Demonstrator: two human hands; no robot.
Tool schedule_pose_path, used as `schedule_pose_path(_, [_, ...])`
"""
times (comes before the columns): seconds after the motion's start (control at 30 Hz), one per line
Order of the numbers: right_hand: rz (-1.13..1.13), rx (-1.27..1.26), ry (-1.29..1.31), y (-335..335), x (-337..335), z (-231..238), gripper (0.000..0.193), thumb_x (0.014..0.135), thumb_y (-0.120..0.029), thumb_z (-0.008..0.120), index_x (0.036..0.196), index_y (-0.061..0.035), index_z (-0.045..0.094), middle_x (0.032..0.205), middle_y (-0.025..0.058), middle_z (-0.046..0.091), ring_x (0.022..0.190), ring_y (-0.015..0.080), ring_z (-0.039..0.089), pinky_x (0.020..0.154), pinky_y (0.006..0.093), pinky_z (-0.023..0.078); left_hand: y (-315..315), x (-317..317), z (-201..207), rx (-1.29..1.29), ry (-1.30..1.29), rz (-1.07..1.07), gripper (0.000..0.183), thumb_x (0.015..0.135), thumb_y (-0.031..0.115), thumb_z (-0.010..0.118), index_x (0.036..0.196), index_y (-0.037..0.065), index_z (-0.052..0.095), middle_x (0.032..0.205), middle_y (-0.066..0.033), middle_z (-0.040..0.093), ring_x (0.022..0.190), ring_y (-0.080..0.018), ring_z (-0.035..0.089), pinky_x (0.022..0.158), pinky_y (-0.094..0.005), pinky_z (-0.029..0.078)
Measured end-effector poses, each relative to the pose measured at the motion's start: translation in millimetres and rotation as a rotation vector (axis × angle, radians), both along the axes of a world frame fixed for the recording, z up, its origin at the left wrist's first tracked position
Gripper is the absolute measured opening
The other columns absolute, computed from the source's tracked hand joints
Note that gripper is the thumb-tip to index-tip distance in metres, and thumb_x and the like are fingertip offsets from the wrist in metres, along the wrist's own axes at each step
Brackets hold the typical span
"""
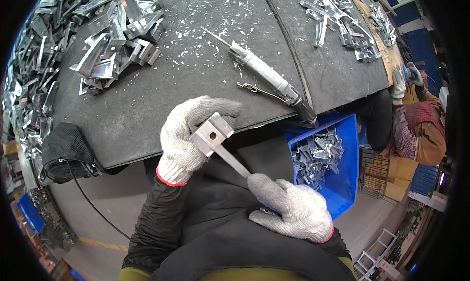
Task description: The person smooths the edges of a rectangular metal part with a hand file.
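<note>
Metal bracket (219,136) sits in our grip at the near edge of the bench (191,78), where on the left our left hand (181,134) curls around its block end; we do best keeping the drilled hole facing us and uncovered. Farther right, our right hand (296,210) appears closed on the slim arm, hiding part of it, and a firm but relaxed hold there should stop any twisting beside the blue bin (348,163).

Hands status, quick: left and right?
Left hand: closed on the block end of a metal bracket.
Right hand: pinching the bracket's bar end; blue item at palm unclear.
</note>
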State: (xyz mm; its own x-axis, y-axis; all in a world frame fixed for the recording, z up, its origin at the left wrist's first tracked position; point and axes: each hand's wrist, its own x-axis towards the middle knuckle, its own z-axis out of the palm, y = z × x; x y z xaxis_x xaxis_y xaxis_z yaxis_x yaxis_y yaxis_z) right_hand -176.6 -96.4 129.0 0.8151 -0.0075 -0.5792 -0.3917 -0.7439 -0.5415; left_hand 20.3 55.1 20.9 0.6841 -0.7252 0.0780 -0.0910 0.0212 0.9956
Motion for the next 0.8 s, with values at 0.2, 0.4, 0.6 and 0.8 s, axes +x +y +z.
schedule_pose_path(0.2, [-0.122,0.089,-0.052,-2.6,-2.3,-5.7,0.077,0.082,-0.035,0.085,0.148,-0.0111,0.053,0.110,0.0147,0.072,0.094,0.0325,0.073,0.080,0.0385,0.059,-1.2,-12.0,-9.4,-0.219,0.211,0.090,0.031,0.098,0.005,0.062,0.127,-0.004,0.060,0.121,-0.0250,0.070,0.106,-0.0297,0.072,0.092,-0.0402,0.061])
schedule_pose_path(0.4, [-0.176,0.528,-0.082,-6.7,-0.3,-18.8,0.088,0.083,-0.033,0.086,0.154,-0.0032,0.043,0.119,0.0169,0.071,0.105,0.0296,0.072,0.091,0.0364,0.056,3.2,-3.2,-7.3,-0.099,0.156,-0.016,0.033,0.100,0.001,0.060,0.130,-0.008,0.051,0.123,-0.0291,0.068,0.110,-0.0344,0.071,0.091,-0.0451,0.062])
schedule_pose_path(0.6, [-0.173,0.725,0.029,-14.2,-3.4,-22.2,0.082,0.093,-0.026,0.076,0.160,-0.0070,0.033,0.150,0.0164,0.055,0.129,0.0279,0.062,0.108,0.0353,0.050,0.8,-10.5,-20.7,-0.234,0.253,0.056,0.034,0.102,0.006,0.059,0.132,-0.007,0.051,0.125,-0.0301,0.066,0.110,-0.0361,0.070,0.091,-0.0460,0.062])
schedule_pose_path(0.8, [-0.210,0.755,0.045,-12.5,-0.5,-20.8,0.082,0.093,-0.030,0.076,0.159,-0.0049,0.034,0.153,0.0186,0.052,0.133,0.0280,0.059,0.110,0.0361,0.048,1.8,-8.2,-26.6,-0.372,0.385,0.024,0.039,0.100,0.007,0.061,0.135,-0.005,0.049,0.127,-0.0314,0.065,0.112,-0.0375,0.069,0.092,-0.0472,0.062])
